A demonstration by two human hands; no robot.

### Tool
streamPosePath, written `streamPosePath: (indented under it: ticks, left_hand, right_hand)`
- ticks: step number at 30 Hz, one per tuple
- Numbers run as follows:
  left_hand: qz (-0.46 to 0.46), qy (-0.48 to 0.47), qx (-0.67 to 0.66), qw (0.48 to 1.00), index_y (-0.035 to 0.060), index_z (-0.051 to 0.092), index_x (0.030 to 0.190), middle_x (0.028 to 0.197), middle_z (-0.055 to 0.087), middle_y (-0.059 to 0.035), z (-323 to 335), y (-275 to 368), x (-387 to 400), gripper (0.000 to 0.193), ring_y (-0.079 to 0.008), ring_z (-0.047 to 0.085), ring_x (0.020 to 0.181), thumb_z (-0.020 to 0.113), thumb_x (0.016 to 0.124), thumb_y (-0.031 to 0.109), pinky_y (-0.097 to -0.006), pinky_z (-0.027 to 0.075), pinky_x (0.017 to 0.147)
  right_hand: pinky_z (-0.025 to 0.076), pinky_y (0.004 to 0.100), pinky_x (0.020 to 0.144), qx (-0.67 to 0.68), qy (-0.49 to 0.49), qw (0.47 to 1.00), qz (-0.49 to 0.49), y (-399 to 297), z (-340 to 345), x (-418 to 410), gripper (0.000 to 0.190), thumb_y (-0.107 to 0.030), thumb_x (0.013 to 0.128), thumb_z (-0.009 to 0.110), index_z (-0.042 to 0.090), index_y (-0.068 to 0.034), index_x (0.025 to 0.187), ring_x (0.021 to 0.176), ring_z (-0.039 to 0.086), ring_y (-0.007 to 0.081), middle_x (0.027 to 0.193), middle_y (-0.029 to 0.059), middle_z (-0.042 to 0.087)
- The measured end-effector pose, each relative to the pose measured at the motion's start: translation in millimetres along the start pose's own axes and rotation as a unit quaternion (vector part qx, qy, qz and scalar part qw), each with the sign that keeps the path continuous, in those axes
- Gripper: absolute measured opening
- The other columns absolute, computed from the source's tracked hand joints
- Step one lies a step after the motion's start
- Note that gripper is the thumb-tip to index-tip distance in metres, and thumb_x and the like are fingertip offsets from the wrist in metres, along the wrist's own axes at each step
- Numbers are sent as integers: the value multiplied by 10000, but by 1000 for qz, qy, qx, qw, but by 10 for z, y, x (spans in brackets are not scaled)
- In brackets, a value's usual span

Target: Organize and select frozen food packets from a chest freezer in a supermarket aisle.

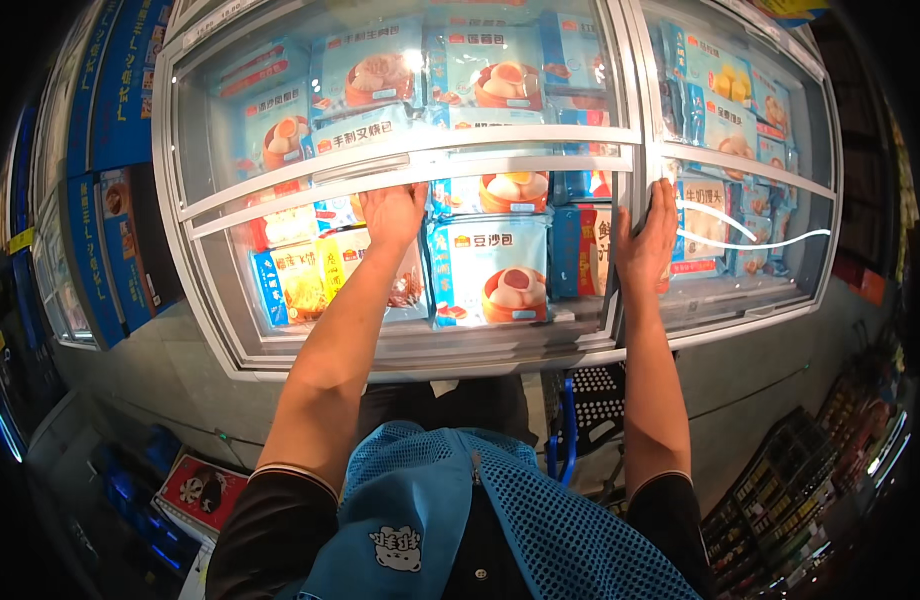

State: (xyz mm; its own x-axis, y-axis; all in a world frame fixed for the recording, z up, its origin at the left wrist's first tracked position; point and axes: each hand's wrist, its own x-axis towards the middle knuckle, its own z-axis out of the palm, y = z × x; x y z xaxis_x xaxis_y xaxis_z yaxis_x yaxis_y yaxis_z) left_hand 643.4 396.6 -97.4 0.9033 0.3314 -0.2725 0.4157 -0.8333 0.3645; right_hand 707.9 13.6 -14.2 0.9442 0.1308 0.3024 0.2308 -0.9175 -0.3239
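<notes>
Before me stands a chest freezer with sliding glass lids in pale metal frames. My left hand (pixel 394 215) reaches over the left section, its fingertips at the lower edge of a crosswise lid rail (pixel 497 165). A recessed handle (pixel 361 169) lies just above those fingers. Flat against the upright frame between the two sections rests my right hand (pixel 649 236), thumb apart from the fingers. Beneath the left hand lie bags of frozen food, among them a blue-and-white bag of buns (pixel 492 270) and a yellow-and-blue bag (pixel 293 285). Neither hand holds a bag.
More blue bags (pixel 722 97) fill the right section under glass. A blue display panel (pixel 103 247) and another freezer (pixel 62 292) stand at left. Below the freezer's front edge is a black perforated cart part with a blue frame (pixel 568 427). Stocked shelves (pixel 775 487) stand at lower right.
</notes>
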Motion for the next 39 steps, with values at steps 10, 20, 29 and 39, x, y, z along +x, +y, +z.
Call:
streamPosePath:
  ticks: [10, 20, 29, 39]
  left_hand:
    - [35, 76, 27, 996, 38, 504, 1523, 1593, 448, -231, 64, -204, -227, 672, -433, 323, 1522, 657, 928, 309, -580, 184, 1287]
    - [23, 60, 45, 997, 78, 534, 1510, 1570, 472, -232, -32, -252, -217, 653, -436, 376, 1489, 713, 936, 332, -580, 202, 1279]
    - [67, 76, -7, 995, -43, 546, 1436, 1467, 537, -292, -344, -718, -333, 625, -489, 447, 1386, 698, 960, 331, -551, 325, 1205]
    - [-231, -67, -490, 838, 21, 590, 1400, 1184, 663, -82, -409, -2122, -137, 570, -163, 591, 1057, 704, 1019, 429, -354, 489, 892]
  right_hand:
    - [383, 490, 1198, -36, -5, 999, 16, -72, -15, 71, 688, -154, 913, 778, 473, -38, 1519, 1464, 462, 389, 1573, 189, 499]
    - [376, 495, 1212, -25, -21, 999, 29, -170, -44, 127, 744, -195, 898, 814, 450, -43, 1528, 1473, 443, 389, 1591, 172, 480]
    - [355, 486, 1222, -45, -27, 997, 48, -136, -34, 69, 764, -220, 891, 823, 452, -42, 1536, 1489, 431, 380, 1608, 160, 474]
    - [378, 490, 1204, -59, 1, 998, 19, -142, 45, 67, 724, -329, 917, 788, 481, -53, 1511, 1469, 448, 372, 1582, 161, 488]
